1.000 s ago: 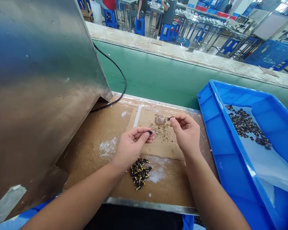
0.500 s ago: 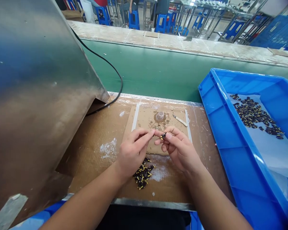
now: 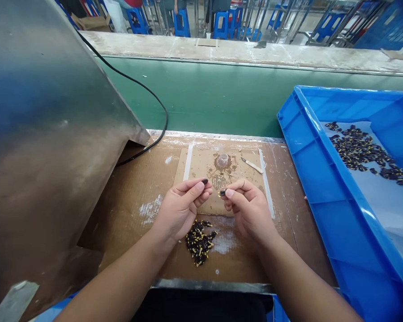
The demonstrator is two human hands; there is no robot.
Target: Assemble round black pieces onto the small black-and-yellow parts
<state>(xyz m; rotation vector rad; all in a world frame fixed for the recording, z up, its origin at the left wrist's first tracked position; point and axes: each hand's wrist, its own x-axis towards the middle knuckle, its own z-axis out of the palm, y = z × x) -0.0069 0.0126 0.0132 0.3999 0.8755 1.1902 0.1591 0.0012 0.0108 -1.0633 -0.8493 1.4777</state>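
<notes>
Between the thumb and forefinger of my left hand [image 3: 181, 205] is a small dark oval piece [image 3: 204, 181]. My right hand [image 3: 250, 205] pinches small black-and-yellow pieces [image 3: 222, 193]; how many is hidden by the fingers. The two hands are a short way apart over a cardboard sheet [image 3: 204, 208]. Just below them, on the brown work surface, lies a loose pile of black pieces with yellow tips [image 3: 200, 243]. Beyond the hands a small clear domed cup [image 3: 223, 161] sits on a wet-looking stain. A knife with a pale handle [image 3: 252, 165] lies to its right.
A blue crate [image 3: 325, 179] at the right holds many similar dark pieces [image 3: 366, 150] on white sheeting. A large metal housing [image 3: 53, 134] fills the left, with a black cable [image 3: 161, 103] beside it. A green wall [image 3: 221, 98] runs behind; stools and people's legs show beyond.
My hands have moved apart from where they nearly met. A dark oval piece now shows in my left fingers. My right hand still pinches black-and-yellow pieces. The view has shifted slightly.
</notes>
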